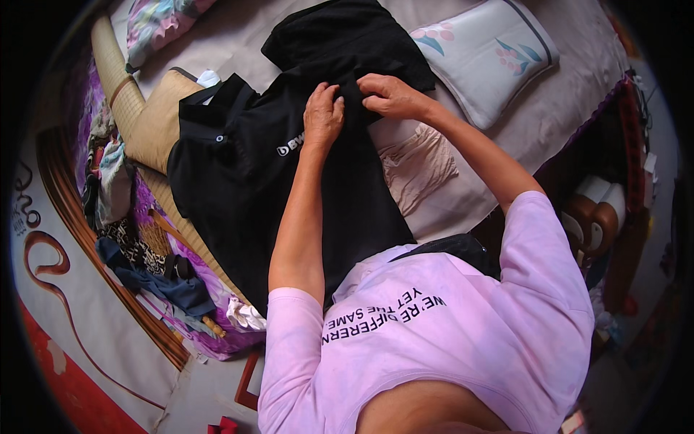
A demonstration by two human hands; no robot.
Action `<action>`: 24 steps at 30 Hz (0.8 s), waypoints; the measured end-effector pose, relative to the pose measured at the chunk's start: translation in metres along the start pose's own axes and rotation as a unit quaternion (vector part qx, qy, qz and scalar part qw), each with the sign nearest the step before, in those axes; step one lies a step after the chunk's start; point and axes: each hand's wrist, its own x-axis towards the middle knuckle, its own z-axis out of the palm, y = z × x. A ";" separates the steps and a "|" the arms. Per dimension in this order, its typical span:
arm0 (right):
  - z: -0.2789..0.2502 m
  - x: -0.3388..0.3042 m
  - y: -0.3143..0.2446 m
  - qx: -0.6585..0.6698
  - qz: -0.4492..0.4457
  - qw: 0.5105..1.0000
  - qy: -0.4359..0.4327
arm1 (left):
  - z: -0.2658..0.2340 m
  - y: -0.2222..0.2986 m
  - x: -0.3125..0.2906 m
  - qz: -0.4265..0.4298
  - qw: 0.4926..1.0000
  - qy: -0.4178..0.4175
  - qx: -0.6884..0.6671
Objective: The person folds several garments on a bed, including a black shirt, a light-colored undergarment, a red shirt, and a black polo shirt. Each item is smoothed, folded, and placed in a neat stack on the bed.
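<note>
A black collared shirt (246,188) lies spread over the bed in front of me, its collar toward the left and a small white print on the chest. My left hand (323,116) rests on it with curled fingers, gripping the cloth near the print. Just to the right, my right hand (390,95) pinches the black fabric with its fingers bent down. Beyond both hands, more black cloth (347,43) is heaped; I cannot tell if it belongs to the same shirt.
A white floral pillow (491,61) lies at the far right, a tan pillow (155,123) at the left. Crumpled beige cloth (419,166) sits right of the shirt. Several clothes (163,278) hang along the left edge. A colourful bundle (159,29) is at the back left.
</note>
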 end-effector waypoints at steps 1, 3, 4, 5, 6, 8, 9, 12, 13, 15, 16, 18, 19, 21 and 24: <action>-0.006 0.000 -0.003 0.012 0.031 0.999 -0.024 | -0.001 0.001 0.000 -0.005 1.000 -0.007 0.001; -0.020 -0.001 -0.017 0.037 0.094 0.992 -0.071 | -0.002 0.001 -0.001 -0.002 1.000 -0.003 0.010; -0.026 -0.003 -0.028 0.094 0.201 0.970 -0.102 | -0.001 0.001 0.000 0.001 1.000 -0.002 0.013; -0.029 -0.007 -0.029 0.087 0.192 0.973 -0.097 | -0.001 0.001 0.000 0.000 1.000 0.001 0.016; -0.032 -0.010 -0.029 0.081 0.183 0.976 -0.092 | 0.000 0.002 0.000 0.000 1.000 0.004 0.019; -0.037 -0.020 -0.026 0.054 0.164 0.982 -0.069 | 0.002 0.003 0.001 0.006 0.999 0.007 0.033; -0.039 -0.027 -0.021 0.047 0.184 0.979 -0.077 | 0.003 0.004 0.001 0.010 0.999 0.008 0.044; -0.041 -0.051 0.003 -0.009 0.210 0.970 -0.123 | 0.008 0.006 -0.003 0.044 0.994 0.027 0.099; -0.038 -0.065 0.022 -0.032 0.201 0.969 -0.139 | 0.009 0.008 -0.004 0.057 0.990 0.039 0.123; -0.044 -0.068 0.021 -0.111 0.202 0.952 -0.202 | 0.001 0.018 -0.005 0.024 0.993 -0.013 0.118; -0.044 -0.069 0.020 -0.092 0.183 0.963 -0.173 | -0.002 0.021 -0.007 0.022 0.993 0.000 0.116; -0.046 -0.051 -0.009 -0.067 0.194 0.975 -0.089 | -0.008 0.019 -0.011 0.037 0.995 0.022 0.087; -0.046 -0.040 -0.023 -0.033 0.208 0.975 -0.068 | -0.010 0.014 -0.015 0.054 0.994 0.059 0.071; -0.038 -0.021 -0.039 0.047 0.221 0.973 -0.046 | -0.034 0.019 -0.019 0.066 0.994 0.084 0.002; -0.013 -0.005 -0.042 0.108 0.190 0.974 -0.058 | -0.098 0.021 -0.024 0.091 0.984 0.148 -0.043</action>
